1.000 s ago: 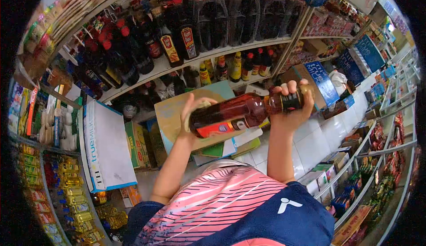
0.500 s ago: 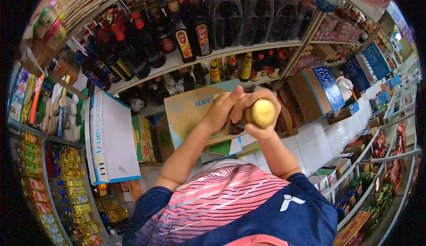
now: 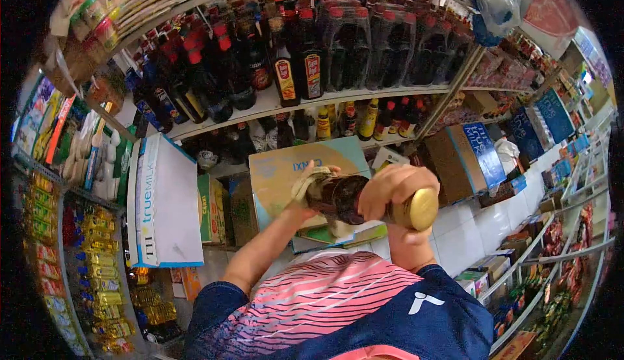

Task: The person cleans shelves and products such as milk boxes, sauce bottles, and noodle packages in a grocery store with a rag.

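Note:
A dark glass bottle (image 3: pixel 344 199) with a gold cap (image 3: pixel 423 208) lies nearly sideways in front of my chest, its cap end toward the right. My right hand (image 3: pixel 400 191) is wrapped around its neck, just behind the cap. At the bottle's base, my left hand (image 3: pixel 302 191) curls around what looks like a pale cloth (image 3: pixel 318 173), pressed against the glass. Motion smears its fingers and the cloth's lower part. Beneath both hands is a cardboard CANXI carton (image 3: pixel 273 171), partly covered by them.
Shelves ahead hold dark bottles with red caps (image 3: pixel 284 67) and smaller sauce bottles (image 3: pixel 368 118). A white TH true MILK box (image 3: pixel 168 207) stands on the left, above rows of yellow oil bottles (image 3: pixel 107 275). Blue-and-brown milk cartons (image 3: pixel 461 158) sit on the right, near glass shelving.
The bottle has swung from pointing its cap at me to lying sideways, exposing its dark body. My hands have moved apart, the left to its base. The view has shifted slightly.

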